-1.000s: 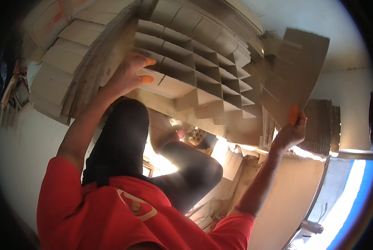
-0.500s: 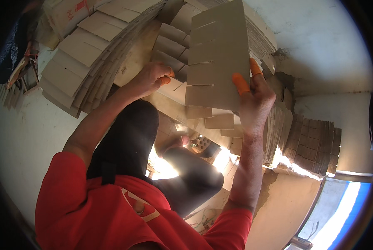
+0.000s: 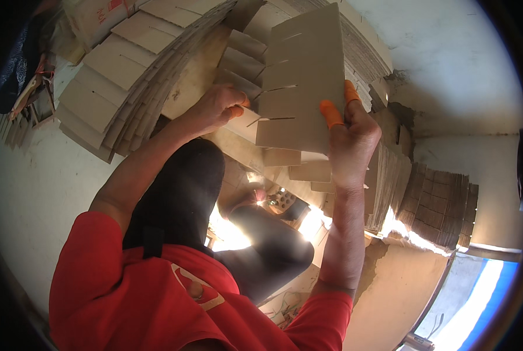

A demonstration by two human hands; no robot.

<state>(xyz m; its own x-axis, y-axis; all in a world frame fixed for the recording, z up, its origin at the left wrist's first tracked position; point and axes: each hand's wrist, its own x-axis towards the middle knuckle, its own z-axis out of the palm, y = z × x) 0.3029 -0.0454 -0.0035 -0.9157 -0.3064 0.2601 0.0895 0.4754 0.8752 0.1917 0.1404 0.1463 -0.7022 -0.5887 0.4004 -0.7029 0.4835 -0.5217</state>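
My right hand (image 3: 355, 137), with orange finger covers on thumb and finger, grips the right edge of a broad slotted cardboard sheet (image 3: 302, 67). The sheet stands tilted, its short slits running in from the left edge. To its left my closed left hand (image 3: 216, 108), also with orange finger covers, pinches a smaller cardboard piece (image 3: 245, 124). That piece meets the sheet's left edge near the lower slits; how deep it sits I cannot tell. Behind, several upright cardboard dividers (image 3: 241, 63) stand in a row, partly hidden by the sheet.
Overlapping stacks of slotted cardboard (image 3: 112, 70) fill the upper left. More cardboard bundles (image 3: 440, 205) lean at the right by the wall (image 3: 448, 88). A carton (image 3: 100, 17) stands at the far upper left. My bent knees in dark trousers (image 3: 179, 187) are below the work.
My right hand has brought the slotted sheet slightly left, up against the smaller piece, and its lower slits now gape. My left hand has shifted a little right and up.
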